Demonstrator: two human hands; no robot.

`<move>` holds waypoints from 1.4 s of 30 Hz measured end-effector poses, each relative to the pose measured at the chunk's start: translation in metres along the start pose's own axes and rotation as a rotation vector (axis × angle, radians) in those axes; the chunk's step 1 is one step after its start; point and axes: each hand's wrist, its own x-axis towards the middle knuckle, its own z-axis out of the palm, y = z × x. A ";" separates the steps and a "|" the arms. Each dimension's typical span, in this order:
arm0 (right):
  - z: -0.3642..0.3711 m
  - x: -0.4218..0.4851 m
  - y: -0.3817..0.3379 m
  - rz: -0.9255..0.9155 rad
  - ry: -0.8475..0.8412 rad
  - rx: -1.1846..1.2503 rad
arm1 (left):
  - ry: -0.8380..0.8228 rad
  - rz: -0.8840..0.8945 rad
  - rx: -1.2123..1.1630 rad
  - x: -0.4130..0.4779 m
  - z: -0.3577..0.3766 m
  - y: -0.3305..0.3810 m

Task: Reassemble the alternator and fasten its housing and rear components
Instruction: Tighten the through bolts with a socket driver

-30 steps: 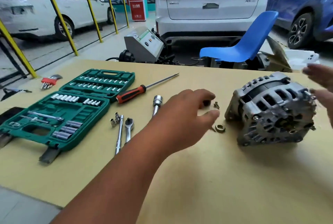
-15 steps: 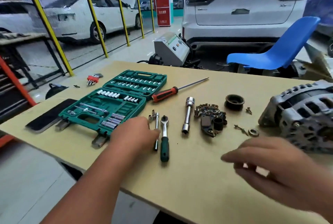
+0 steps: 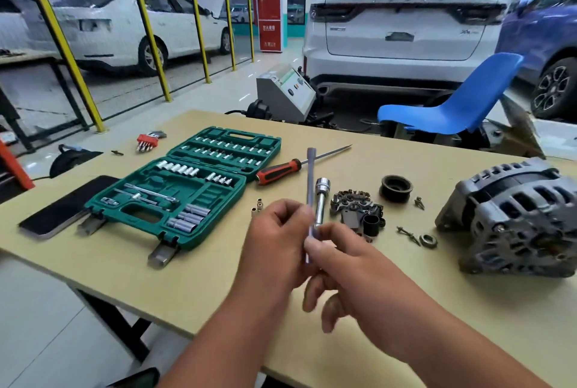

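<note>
The grey alternator (image 3: 515, 219) lies at the table's right end, away from both hands. My left hand (image 3: 278, 238) and my right hand (image 3: 340, 263) meet above the table's front middle, both gripping a slim metal bar tool (image 3: 309, 181) that stands nearly upright and is blurred. Behind the hands lie the rectifier plate (image 3: 356, 209), a black pulley (image 3: 396, 188), a nut (image 3: 427, 240), loose screws (image 3: 407, 233) and a chrome socket on an extension (image 3: 321, 197).
An open green socket set case (image 3: 187, 188) sits at the left with a phone (image 3: 62, 206) beside it. A red-handled screwdriver (image 3: 281, 170), small sockets (image 3: 257, 206) and red hex keys (image 3: 146, 141) lie around it. A blue chair (image 3: 452, 106) stands behind the table.
My left hand went from the parts beside the alternator to the tools, then lifted the slim bar off the table. My right hand came in and took hold of it too.
</note>
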 end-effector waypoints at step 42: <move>-0.053 0.026 0.013 -0.244 0.435 -0.262 | -0.401 -0.082 0.540 0.070 -0.021 0.043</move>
